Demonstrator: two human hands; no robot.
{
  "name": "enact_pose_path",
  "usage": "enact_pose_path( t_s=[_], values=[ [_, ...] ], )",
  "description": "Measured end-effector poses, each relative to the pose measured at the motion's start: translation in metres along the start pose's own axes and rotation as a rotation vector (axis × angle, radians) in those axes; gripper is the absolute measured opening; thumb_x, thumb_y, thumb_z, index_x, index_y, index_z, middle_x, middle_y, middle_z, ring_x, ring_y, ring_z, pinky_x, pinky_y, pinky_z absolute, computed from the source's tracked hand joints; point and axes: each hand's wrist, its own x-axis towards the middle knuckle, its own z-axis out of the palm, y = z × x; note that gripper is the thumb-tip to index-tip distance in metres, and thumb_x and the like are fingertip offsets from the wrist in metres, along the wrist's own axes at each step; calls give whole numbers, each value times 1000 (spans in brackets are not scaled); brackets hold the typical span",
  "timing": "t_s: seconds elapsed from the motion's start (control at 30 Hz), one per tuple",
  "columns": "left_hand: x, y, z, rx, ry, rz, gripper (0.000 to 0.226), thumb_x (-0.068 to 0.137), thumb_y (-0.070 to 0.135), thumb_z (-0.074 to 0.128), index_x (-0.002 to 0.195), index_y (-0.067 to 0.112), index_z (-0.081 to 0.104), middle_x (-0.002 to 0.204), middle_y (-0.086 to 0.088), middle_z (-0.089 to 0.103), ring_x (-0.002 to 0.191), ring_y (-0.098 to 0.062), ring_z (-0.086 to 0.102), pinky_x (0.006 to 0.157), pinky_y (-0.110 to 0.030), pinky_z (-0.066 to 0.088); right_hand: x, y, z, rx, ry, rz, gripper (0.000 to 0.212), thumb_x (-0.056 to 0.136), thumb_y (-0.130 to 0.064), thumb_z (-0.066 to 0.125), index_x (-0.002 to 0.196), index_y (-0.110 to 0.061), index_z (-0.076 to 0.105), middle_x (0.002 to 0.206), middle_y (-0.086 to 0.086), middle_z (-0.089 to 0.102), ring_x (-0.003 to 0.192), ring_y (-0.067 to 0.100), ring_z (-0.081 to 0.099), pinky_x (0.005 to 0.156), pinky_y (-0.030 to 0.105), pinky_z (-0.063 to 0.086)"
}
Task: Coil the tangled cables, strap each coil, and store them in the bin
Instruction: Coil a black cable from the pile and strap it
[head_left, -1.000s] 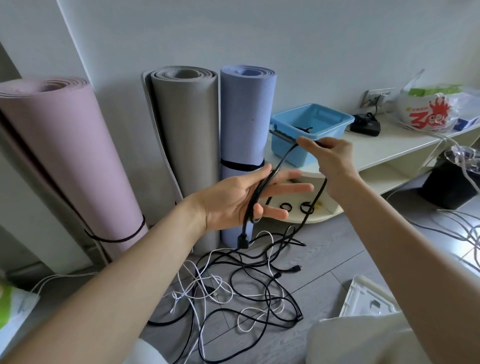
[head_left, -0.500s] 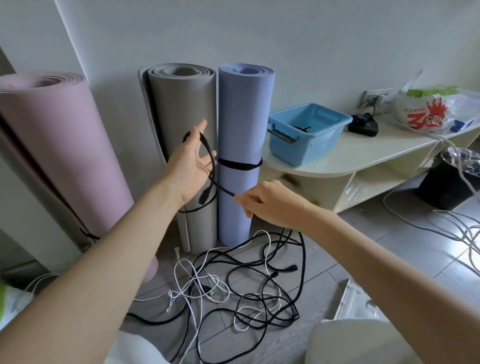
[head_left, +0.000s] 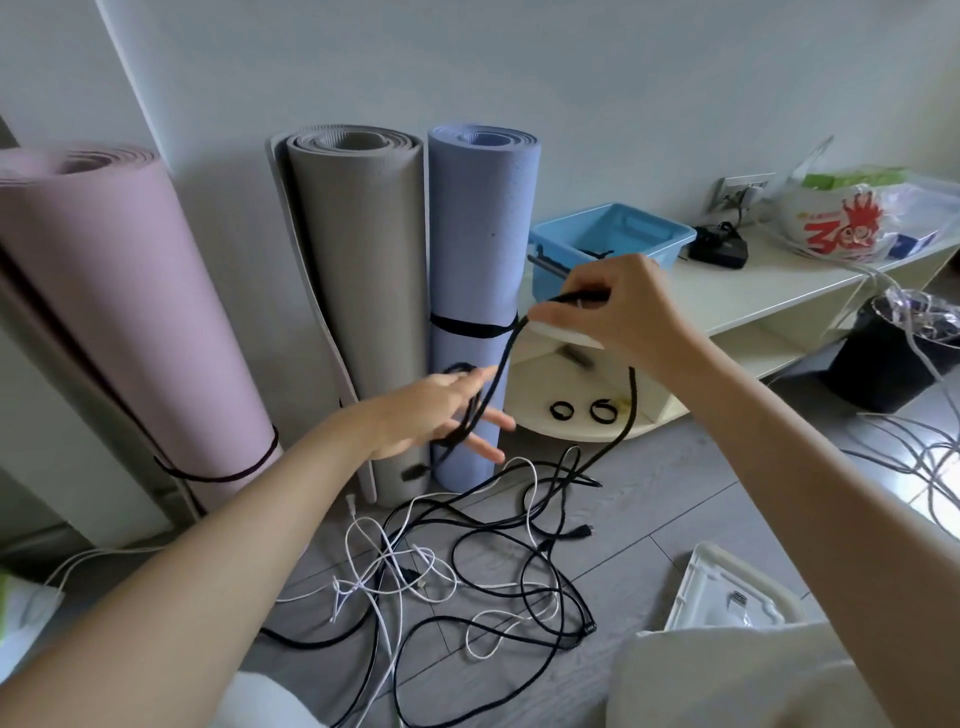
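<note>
A tangle of black and white cables (head_left: 467, 566) lies on the grey floor in front of me. My left hand (head_left: 436, 415) is held out flat, fingers straight, with loops of a black cable (head_left: 501, 369) hanging across its palm. My right hand (head_left: 618, 312) is raised above it and pinches the same cable, which runs down from it on both sides. The blue bin (head_left: 613, 244) stands on the white shelf behind my right hand. Two small black straps (head_left: 582, 410) lie on the lower shelf.
Three rolled mats, pink (head_left: 119, 322), grey (head_left: 363, 291) and blue (head_left: 480, 228), lean on the wall. The white shelf (head_left: 769, 291) carries a black adapter and a plastic bag. A black bucket (head_left: 893, 364) and thin cables sit at right, a white tray (head_left: 722, 597) at lower right.
My right hand rose from low beside the blue mat up to the bin's front, pulling the cable up. My left hand dropped and turned from upright to flat.
</note>
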Motion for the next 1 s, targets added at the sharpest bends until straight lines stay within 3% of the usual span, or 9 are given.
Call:
enact_pose_path(
  t_s=[0.13, 0.23, 0.3, 0.43, 0.53, 0.6, 0.73, 0.87, 1.0],
  values=[
    [-2, 23, 18, -73, -141, 76, 50, 100, 45, 22, 143, 22, 35, 69, -6, 66, 46, -13, 44, 53, -9, 43, 2, 21, -14, 181, 167, 183, 26, 71, -25, 79, 63, -6, 63, 41, -14, 41, 41, 2, 32, 46, 12, 24],
    [-1, 38, 22, -335, -219, 190, 48, 100, 42, 21, 132, 19, 48, 54, 0, 52, 35, -6, 28, 52, -12, 42, -1, 28, -14, 400, 212, 342, 29, 76, -23, 75, 59, -11, 56, 37, -15, 39, 35, 1, 32, 40, 9, 24],
    [-4, 45, 20, -505, -284, 275, 48, 101, 39, 18, 130, 17, 49, 57, 4, 50, 30, 0, 26, 54, -15, 44, -6, 27, 1, 443, 122, 467, 32, 82, -32, 68, 63, -9, 57, 40, -12, 38, 33, 1, 28, 37, 11, 23],
    [-8, 56, 7, -815, -325, 371, 44, 98, 37, 22, 124, 16, 50, 64, 5, 51, 30, 0, 36, 57, -15, 50, -20, 21, 48, 293, -284, 580, 46, 94, -39, 46, 58, -11, 56, 44, -3, 35, 39, 12, 26, 36, 18, 21],
    [-10, 54, -5, -919, -206, 425, 44, 100, 36, 25, 127, 13, 50, 84, -2, 62, 45, -3, 54, 73, -22, 56, -23, 11, 67, 228, -431, 492, 55, 97, -37, 40, 50, -13, 54, 34, -8, 35, 32, 10, 28, 34, 16, 24],
    [-10, 46, -12, -911, -125, 440, 45, 101, 37, 25, 133, 14, 46, 114, -3, 64, 76, -14, 69, 89, -28, 53, -22, 2, 69, 159, -455, 440, 55, 97, -37, 40, 49, -14, 53, 30, -8, 36, 27, 6, 29, 35, 15, 27],
    [-3, 30, -20, -684, 151, 385, 48, 101, 39, 20, 146, 25, 26, 153, 13, 23, 127, -26, 49, 108, -31, 34, -25, -16, 69, 67, -491, 349, 52, 97, -35, 42, 51, -13, 54, 41, -6, 42, 30, 6, 35, 33, 11, 28],
    [1, 18, -34, -676, 413, 315, 44, 102, 35, 24, 145, 27, 28, 145, 14, 30, 127, -20, 41, 98, -25, 35, -34, -30, 72, 29, -527, 206, 42, 95, -34, 47, 63, -9, 56, 48, -5, 43, 41, 6, 39, 40, 9, 32],
    [8, -4, -52, -585, 582, 227, 44, 101, 35, 30, 145, 26, 31, 157, 7, 13, 136, -31, 33, 109, -31, 26, -35, -32, 64, -15, -498, 78, 41, 90, -32, 56, 61, -4, 57, 48, -2, 43, 42, 7, 35, 45, 13, 32]
  ],
)
